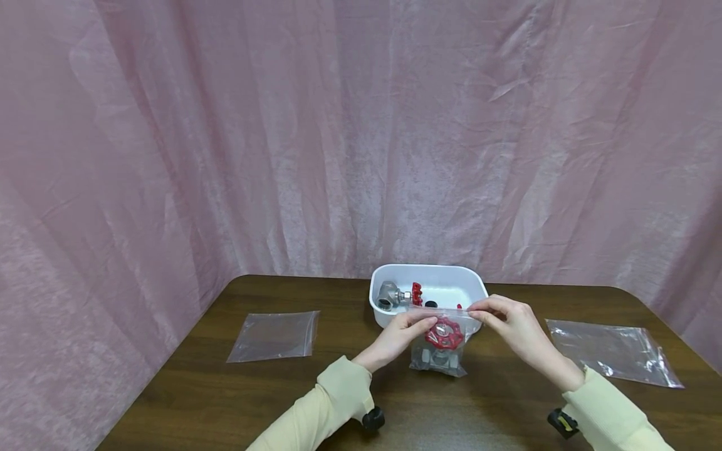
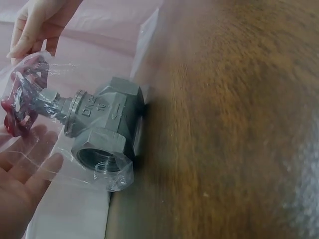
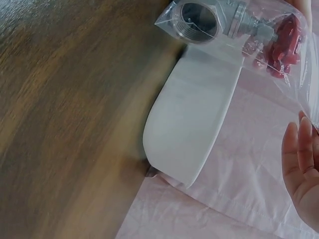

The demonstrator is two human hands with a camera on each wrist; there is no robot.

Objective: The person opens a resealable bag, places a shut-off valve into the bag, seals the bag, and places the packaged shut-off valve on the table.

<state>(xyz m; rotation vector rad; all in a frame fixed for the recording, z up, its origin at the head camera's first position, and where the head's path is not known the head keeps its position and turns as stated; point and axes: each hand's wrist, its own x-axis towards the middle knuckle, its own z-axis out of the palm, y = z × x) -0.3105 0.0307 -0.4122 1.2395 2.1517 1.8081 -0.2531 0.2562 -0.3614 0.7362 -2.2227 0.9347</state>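
Note:
A clear plastic zip bag with a grey metal valve inside stands in front of the white tub. The valve's red handwheel is uppermost, its body close to the tabletop in the left wrist view. My left hand pinches the bag's top edge at the left, thumb lying along it near the handwheel. With thumb and fingertips, my right hand pinches the top right corner. Between the two hands the bag's mouth is drawn out in a line.
Behind the bag, a white tub holds another valve with a red handwheel and a small black piece. A flat clear bag lies at the left, more clear bags at the right. A pink curtain hangs behind the wooden table.

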